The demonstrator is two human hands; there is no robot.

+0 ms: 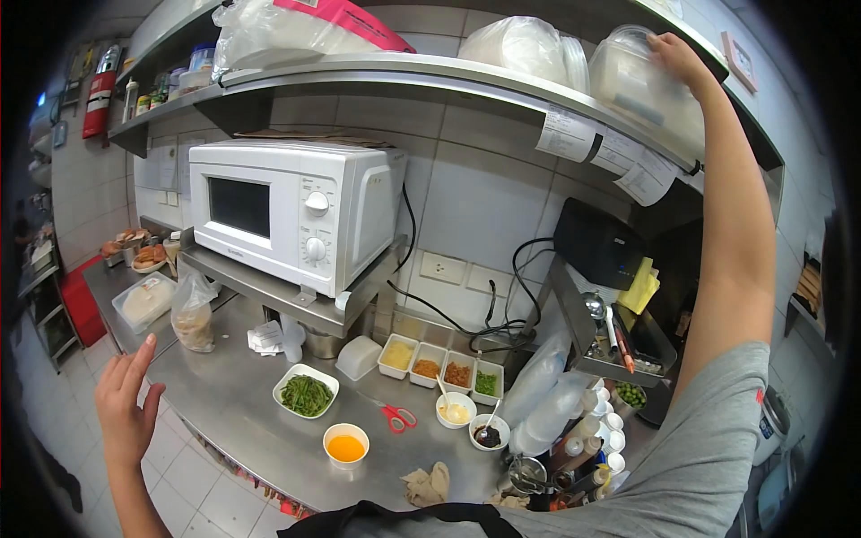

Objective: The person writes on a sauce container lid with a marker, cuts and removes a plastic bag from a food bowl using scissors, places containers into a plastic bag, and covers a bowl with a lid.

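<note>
At the left of my feed, the left forearm [139, 493] rises nearly upright from the lower edge, and I see the left hand [128, 399] lifted before the counter's edge, its fingers extended upward, fairly close together, the thumb standing apart; it is spread in mid-air, near a clear tub [146, 302] on the steel counter [233, 386]. Further right, a white microwave [287, 211] sits on a raised stand. Below it on the counter I find a white bowl of green vegetables [307, 392], a cup of orange liquid [346, 444], red-handled scissors [395, 416] and a row of four small trays [439, 366]. At the far right, the right arm [740, 242], in a grey sleeve [700, 448], stretches steeply up to the upper shelf [377, 70]. There stands a clear plastic container [632, 85], partly behind the forearm, its long axis slanting from upper left to lower right in my view. The right hand [674, 58] bends over its top, fingers pointing left and touching the upper edge; I cannot tell whether they pinch it.
</note>
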